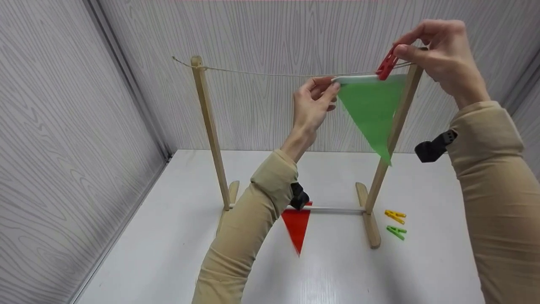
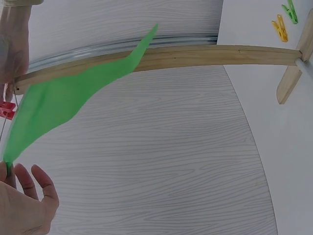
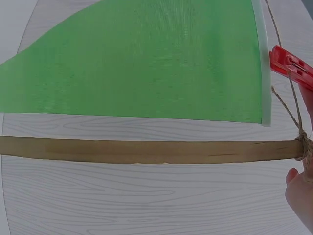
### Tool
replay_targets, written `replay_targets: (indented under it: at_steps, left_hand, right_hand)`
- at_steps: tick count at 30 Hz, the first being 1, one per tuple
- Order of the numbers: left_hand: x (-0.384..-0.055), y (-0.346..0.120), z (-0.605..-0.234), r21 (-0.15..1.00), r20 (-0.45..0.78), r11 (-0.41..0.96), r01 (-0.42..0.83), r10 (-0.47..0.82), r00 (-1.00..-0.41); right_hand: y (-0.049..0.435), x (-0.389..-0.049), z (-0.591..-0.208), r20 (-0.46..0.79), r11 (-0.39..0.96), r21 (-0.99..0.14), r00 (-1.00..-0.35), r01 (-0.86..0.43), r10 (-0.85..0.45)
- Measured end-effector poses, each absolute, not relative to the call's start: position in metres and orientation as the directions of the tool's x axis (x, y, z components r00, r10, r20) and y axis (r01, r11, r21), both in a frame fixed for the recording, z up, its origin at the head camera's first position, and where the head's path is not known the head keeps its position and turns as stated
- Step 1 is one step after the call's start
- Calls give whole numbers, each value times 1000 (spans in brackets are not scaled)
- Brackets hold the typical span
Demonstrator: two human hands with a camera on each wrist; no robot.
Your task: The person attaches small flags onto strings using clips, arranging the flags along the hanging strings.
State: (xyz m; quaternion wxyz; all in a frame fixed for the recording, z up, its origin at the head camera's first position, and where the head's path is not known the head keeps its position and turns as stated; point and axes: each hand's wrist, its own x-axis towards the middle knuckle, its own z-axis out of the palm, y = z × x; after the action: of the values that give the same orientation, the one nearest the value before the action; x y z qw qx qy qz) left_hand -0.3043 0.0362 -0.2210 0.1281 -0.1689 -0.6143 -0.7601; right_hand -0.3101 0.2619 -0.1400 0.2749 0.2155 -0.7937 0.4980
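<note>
A green triangular pennant point(image 1: 371, 109) with a white top edge hangs point-down against the string point(image 1: 261, 74). My left hand point(image 1: 313, 103) pinches its top left corner between thumb and fingers. Farther right, my right hand point(image 1: 449, 59) grips a red clothespin point(image 1: 387, 65), whose lower end meets the pennant's white edge at the string. In the right wrist view, the clothespin point(image 3: 292, 66) touches that edge beside the string; whether it clamps both, I cannot tell. The left wrist view has the pennant point(image 2: 63, 103) stretching from my left fingertips toward the wooden post.
The string is tied between a left wooden post point(image 1: 211, 126) and a right post point(image 1: 394, 135), joined low down by a white rod point(image 1: 337, 209). A red pennant point(image 1: 298, 230) lies partly behind my left sleeve. Yellow point(image 1: 395, 216) and green point(image 1: 396, 232) clothespins lie on the white table point(image 1: 168, 253).
</note>
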Motion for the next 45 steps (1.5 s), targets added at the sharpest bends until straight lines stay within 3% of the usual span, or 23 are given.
replay_targets:
  at_steps: [20,32,45]
  left_hand:
    - [-303,38,-219,877,444,-215,430,19,-896]
    - [-302,40,-218,876,446,-214,433,14,-895]
    - [-302,41,-218,870,458,-214,444,18,-889]
  right_hand:
    - [261,-310,-140,619,426,-685,-781,-591,-88]
    - [260,-304,-139,571,574,-643,-817,-507,-81]
    - [262,-303,-142,563,587,-623,-817,-517,-123]
